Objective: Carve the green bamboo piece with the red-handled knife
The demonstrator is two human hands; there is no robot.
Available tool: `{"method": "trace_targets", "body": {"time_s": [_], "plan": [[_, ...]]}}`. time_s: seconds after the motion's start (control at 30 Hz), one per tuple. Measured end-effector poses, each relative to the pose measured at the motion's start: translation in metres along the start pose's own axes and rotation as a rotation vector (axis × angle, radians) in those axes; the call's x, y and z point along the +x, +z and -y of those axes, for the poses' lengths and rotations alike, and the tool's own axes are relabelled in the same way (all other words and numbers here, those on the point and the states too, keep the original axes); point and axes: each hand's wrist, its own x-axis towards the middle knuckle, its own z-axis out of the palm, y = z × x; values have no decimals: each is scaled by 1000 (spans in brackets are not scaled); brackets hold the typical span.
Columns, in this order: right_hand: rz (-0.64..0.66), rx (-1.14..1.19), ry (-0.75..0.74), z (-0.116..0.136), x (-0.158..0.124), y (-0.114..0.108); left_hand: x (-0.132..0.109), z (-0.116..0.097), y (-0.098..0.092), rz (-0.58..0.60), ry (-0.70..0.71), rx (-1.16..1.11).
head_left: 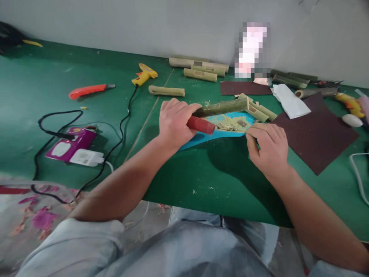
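Note:
My left hand [176, 122] is closed round a red cylindrical handle [201, 125]; whatever the handle belongs to is hidden. A green bamboo tube [225, 107] runs right from its thumb, and I cannot tell whether the hand grips it too. Below lies a blue tray [227, 134] with yellowish shavings [230, 124] in it. At the tray's right front rim, my right hand [268, 148] has its fingers bent and pinched together on the edge. Short split bamboo pieces [256, 111] lie just behind the tray.
On the green table [184, 173] are an orange utility knife [89, 91], a yellow glue gun [144, 75] and a purple power strip [72, 144] with trailing cords. Bamboo tubes [200, 75] line the back. Dark brown sheets [319, 134] and a white paper [291, 101] lie right.

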Motion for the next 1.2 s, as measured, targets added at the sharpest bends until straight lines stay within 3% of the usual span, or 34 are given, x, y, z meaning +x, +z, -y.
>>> {"method": "trace_targets", "body": {"time_s": [0.17, 0.33, 0.47, 0.6, 0.7, 0.83, 0.93, 1.03, 1.2], "plan": [[-23, 1, -54, 1, 2, -1, -1, 4, 6, -56, 55, 7], [185, 29, -173, 1, 4, 5, -1, 5, 12, -179, 122, -11], [323, 150, -256, -1, 3, 6, -2, 6, 16, -122, 126, -56], [367, 258, -318, -2, 3, 1, -4, 6, 19, -29, 187, -69], [264, 251, -316, -2, 2, -3, -5, 1, 17, 66, 244, -83], [-12, 238, -143, -4, 1, -5, -7, -13, 11, 265, 368, -107], [-77, 235, -50, -8, 0, -1, -9, -21, 9, 407, 422, -68], [29, 203, -37, -11, -3, 8, -10, -26, 11, 457, 452, -58], [410, 223, -13, -13, -10, 22, -13, -32, 12, 452, 520, -43]]}}
